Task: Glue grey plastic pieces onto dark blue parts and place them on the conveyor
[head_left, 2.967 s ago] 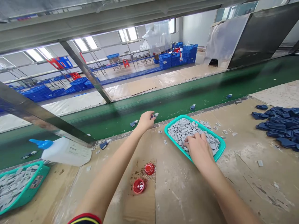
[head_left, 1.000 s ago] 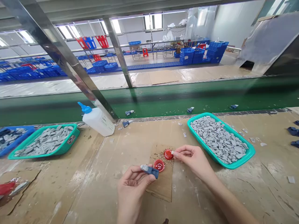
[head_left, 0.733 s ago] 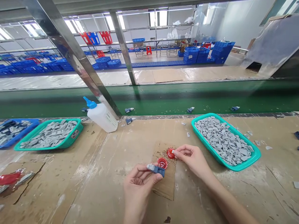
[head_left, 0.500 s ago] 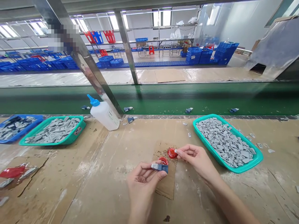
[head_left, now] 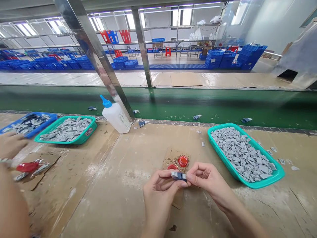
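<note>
Between our hands, low in the middle of the frame, we have a small dark blue plastic piece (head_left: pixel 182 177) with a pale grey end. Our left hand (head_left: pixel 158 195) and right hand (head_left: pixel 208 181) have come together, both pinching this piece from opposite sides.

Just beyond them lies a cardboard scrap (head_left: pixel 168 154) strewn with brown crumbs. On it sit a red cap (head_left: pixel 182 161) and a second red cap (head_left: pixel 172 167), the second partly hidden behind our left hand.

To the right, a teal tray (head_left: pixel 257 182) holds a deep heap of grey pieces (head_left: pixel 241 153), with a few strays on the surface (head_left: pixel 99 198) beside it. So far as we can see, much of that heap is untouched. Whether the piece in our hands is finished, we cannot tell.

Toward the upper left stand a white glue bottle (head_left: pixel 116 119) with a blue nozzle, a second teal tray (head_left: pixel 63 142) and a blue tray (head_left: pixel 42 127). A few blue pieces (head_left: pixel 196 117) lie on the green conveyor belt (head_left: pixel 198 105). At the far left, a co-worker's hand (head_left: pixel 10 143) reaches in.
</note>
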{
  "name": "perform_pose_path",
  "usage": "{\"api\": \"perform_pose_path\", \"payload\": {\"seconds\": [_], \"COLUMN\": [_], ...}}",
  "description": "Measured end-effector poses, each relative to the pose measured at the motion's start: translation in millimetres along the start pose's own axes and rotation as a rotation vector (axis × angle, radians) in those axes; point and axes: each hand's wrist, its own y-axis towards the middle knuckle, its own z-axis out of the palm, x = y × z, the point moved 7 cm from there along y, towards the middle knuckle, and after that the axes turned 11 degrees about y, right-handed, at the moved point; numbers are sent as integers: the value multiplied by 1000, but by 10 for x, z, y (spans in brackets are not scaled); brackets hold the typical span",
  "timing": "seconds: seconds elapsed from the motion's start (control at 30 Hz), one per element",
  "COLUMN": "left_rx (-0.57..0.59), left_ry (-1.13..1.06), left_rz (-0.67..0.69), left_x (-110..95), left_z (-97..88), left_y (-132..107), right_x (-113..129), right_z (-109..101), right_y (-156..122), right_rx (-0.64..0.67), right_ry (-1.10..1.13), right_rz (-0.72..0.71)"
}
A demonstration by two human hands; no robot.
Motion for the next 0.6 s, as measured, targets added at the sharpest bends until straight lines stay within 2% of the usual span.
{"api": "perform_pose_path", "payload": {"seconds": [0.17,0.37,0.53,0.6], "left_rx": [5,88,231,332], "left_ry": [8,37,70,122], "left_rz": [2,55,48,47], "left_x": [-23,-31,-102,-180], "left_z": [20,79,187,262], "left_y": [-25,-61,41,134], "right_x": [-54,-146,14,168], "right_z": [-17,-37,-69,-182], "right_y": [14,-20,-58,-91], "right_rx": [45,139,68,-4], "right_ry": [9,-5,-128,-219], "right_rz": [5,141,29,-43]}}
